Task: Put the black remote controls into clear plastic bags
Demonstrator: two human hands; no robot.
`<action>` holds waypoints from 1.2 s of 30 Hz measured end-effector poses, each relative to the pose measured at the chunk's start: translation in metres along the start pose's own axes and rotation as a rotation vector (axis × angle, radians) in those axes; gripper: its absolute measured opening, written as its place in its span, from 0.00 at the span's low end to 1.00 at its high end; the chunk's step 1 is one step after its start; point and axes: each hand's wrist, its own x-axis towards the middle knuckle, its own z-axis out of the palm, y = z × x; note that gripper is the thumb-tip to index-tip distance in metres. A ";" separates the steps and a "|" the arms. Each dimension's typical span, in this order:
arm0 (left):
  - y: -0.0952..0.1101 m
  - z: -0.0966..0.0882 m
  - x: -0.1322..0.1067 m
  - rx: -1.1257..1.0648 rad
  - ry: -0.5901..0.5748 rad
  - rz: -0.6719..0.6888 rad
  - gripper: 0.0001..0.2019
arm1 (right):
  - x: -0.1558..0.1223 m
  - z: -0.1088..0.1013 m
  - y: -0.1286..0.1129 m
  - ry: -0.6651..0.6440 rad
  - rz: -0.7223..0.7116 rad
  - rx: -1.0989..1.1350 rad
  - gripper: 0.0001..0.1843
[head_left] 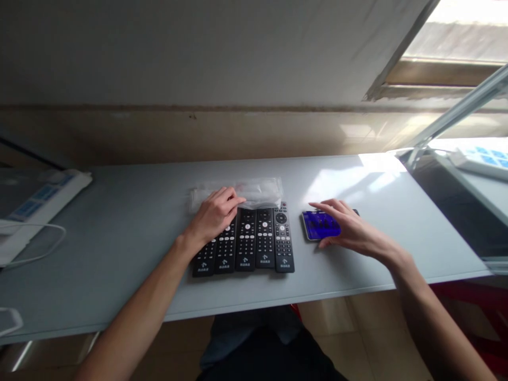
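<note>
Five black remote controls lie side by side in a neat row at the centre of the frame, on a pale grey counter. Just above them sits a small stack of clear plastic bags, touching the remotes' top ends. The left hand rests over the leftmost remotes, its fingers loosely curled and reaching onto the bags' edge, not clamped on anything. To the right, the right hand lies flat with fingers spread over a phone with a glowing blue screen. It looks like a bag is about to be taken; that would call for pinching off the top one alone. The counter's front edge runs close below the remotes. There is open room on both sides, with a white power strip at the far left.
</note>
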 end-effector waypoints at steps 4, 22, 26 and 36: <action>-0.001 0.001 0.000 -0.027 0.004 -0.014 0.15 | -0.018 0.007 -0.002 -0.025 0.041 -0.040 0.49; -0.001 0.002 0.000 -0.035 -0.020 -0.029 0.15 | -0.052 -0.008 -0.021 -0.198 0.136 -0.125 0.36; -0.003 0.003 0.000 -0.042 -0.014 -0.025 0.15 | -0.055 -0.010 -0.020 -0.215 0.161 -0.256 0.39; -0.001 0.001 0.000 0.025 0.015 0.029 0.15 | 0.061 0.017 -0.121 0.341 -0.037 0.021 0.25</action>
